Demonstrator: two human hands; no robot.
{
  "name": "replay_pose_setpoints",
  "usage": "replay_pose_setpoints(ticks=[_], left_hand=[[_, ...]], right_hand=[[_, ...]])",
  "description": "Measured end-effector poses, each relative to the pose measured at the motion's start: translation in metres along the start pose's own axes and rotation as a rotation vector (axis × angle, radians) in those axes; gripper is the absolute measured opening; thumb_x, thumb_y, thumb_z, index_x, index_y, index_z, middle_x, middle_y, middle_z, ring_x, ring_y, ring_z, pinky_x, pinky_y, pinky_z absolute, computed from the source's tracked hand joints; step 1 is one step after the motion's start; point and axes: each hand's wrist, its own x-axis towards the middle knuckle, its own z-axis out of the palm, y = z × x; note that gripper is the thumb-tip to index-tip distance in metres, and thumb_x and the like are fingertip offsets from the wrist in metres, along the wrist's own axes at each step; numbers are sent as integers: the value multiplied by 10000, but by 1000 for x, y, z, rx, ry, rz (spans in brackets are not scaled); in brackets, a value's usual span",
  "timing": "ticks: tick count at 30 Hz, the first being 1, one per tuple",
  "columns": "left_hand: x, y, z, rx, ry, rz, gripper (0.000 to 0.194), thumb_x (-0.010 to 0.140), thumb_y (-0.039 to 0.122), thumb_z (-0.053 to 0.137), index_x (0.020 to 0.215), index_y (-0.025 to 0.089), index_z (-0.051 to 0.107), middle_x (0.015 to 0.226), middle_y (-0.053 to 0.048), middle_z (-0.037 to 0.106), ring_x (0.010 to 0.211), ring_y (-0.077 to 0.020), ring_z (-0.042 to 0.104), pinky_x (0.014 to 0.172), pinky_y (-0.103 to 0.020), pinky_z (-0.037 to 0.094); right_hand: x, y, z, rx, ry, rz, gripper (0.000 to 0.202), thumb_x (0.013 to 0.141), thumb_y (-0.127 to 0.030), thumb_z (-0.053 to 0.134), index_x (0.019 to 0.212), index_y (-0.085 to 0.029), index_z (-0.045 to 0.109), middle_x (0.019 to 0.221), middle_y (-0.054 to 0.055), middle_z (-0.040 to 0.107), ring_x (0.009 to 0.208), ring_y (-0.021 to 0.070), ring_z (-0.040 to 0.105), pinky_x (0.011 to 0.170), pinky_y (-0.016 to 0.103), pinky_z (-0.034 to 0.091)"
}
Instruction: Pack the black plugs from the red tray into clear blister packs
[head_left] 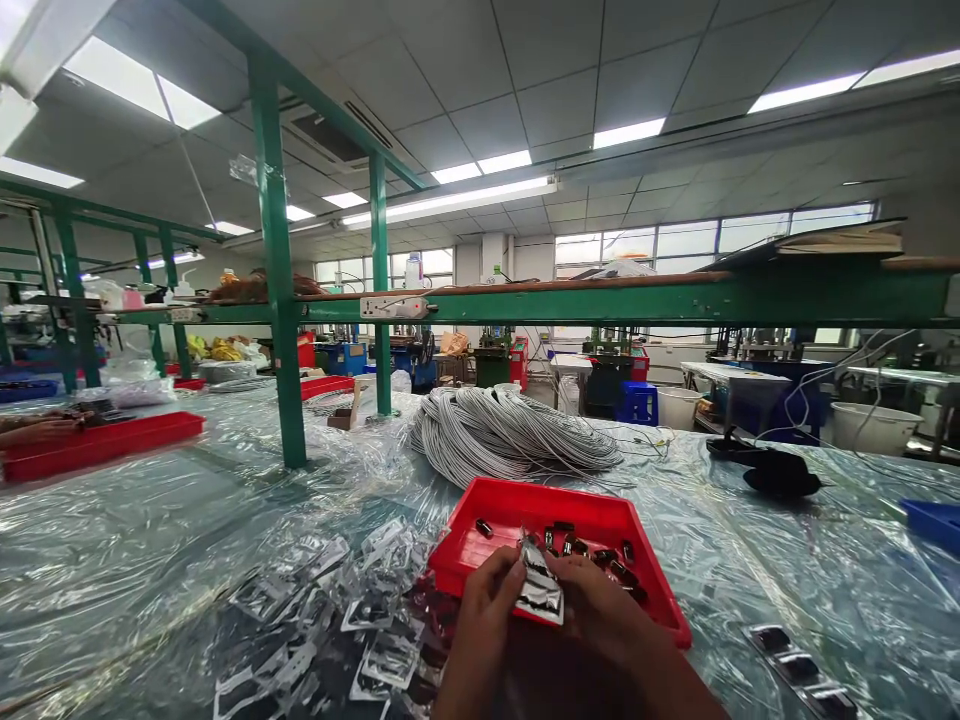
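Both hands meet over the near side of a red tray (480,510). Between them is a small silvery plastic packet (541,590) with dark contents. My left hand (487,605) pinches the packet's left edge with thumb and fingers. On the other side, my right hand (600,605) grips its right edge, the fingertips partly hidden behind it. Inside the tray lie several small dark, shiny cylindrical parts (577,545). A heap of similar clear packets (382,640) with dark pieces spreads over the table to the left of my hands.
A big coil of grey cable (510,430) lies behind the tray. A green post (277,270) stands at left, joined to a shelf beam (600,305). More packets (802,670) lie at right, near a black object (780,472). Another person's hand (37,430) is at a far-left red tray (142,437).
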Motion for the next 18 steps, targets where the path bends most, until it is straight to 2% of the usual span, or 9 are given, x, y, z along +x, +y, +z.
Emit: replay_pose_setpoints(ticks=[2, 4, 6, 7, 9, 11, 14, 18], left_hand=[[1, -1, 0, 45, 45, 8, 332, 801, 480, 691, 900, 164, 680, 830, -42, 665, 862, -210, 606, 795, -280, 471], [3, -5, -1, 146, 147, 31, 370, 778, 518, 696, 846, 155, 669, 765, -29, 636, 794, -195, 590, 734, -262, 464], [4, -10, -2, 236, 215, 50, 394, 766, 548, 692, 785, 156, 648, 725, -15, 612, 737, -179, 569, 690, -247, 449], [4, -11, -1, 258, 209, 52, 393, 772, 549, 684, 777, 159, 641, 730, -13, 610, 735, -177, 566, 686, -244, 447], [2, -9, 0, 251, 132, 29, 371, 804, 536, 656, 803, 165, 640, 758, -14, 619, 753, -180, 573, 696, -245, 454], [-1, -4, 2, 210, 16, -19, 347, 841, 518, 621, 841, 172, 640, 767, -11, 620, 749, -178, 578, 690, -248, 461], [-3, 6, 3, 168, -80, -53, 329, 847, 500, 625, 845, 171, 643, 752, -4, 607, 732, -166, 568, 681, -238, 452], [-3, 8, 4, 193, -103, -46, 351, 838, 515, 627, 815, 165, 635, 736, -6, 595, 720, -156, 541, 673, -233, 429]], right_hand=[[1, -2, 2, -116, 83, -1, 507, 720, -685, 645, 753, -193, 526, 551, -52, 437, 432, 102, 364, 416, 227, 302], [0, -9, 4, -389, 314, -165, 441, 748, -614, 655, 828, -202, 520, 613, -38, 480, 506, 134, 438, 478, 245, 353], [-3, -17, 6, -669, 437, -371, 348, 779, -503, 679, 867, -209, 514, 685, -27, 514, 603, 155, 485, 562, 261, 380], [-5, -20, 7, -776, 422, -439, 312, 788, -459, 688, 859, -208, 515, 709, -23, 527, 636, 159, 492, 588, 263, 377], [-8, -24, 9, -891, 305, -464, 273, 805, -413, 692, 817, -205, 516, 729, -20, 549, 656, 158, 492, 599, 260, 358], [-11, -26, 8, -909, 220, -424, 279, 821, -410, 683, 761, -201, 508, 709, -21, 559, 639, 153, 490, 577, 252, 337], [-15, -28, 2, -850, 138, -373, 271, 857, -414, 641, 740, -199, 524, 659, -23, 569, 603, 151, 503, 557, 245, 335], [-16, -29, -3, -902, 114, -415, 218, 882, -386, 598, 781, -193, 614, 674, 4, 623, 615, 168, 546, 569, 247, 360]])
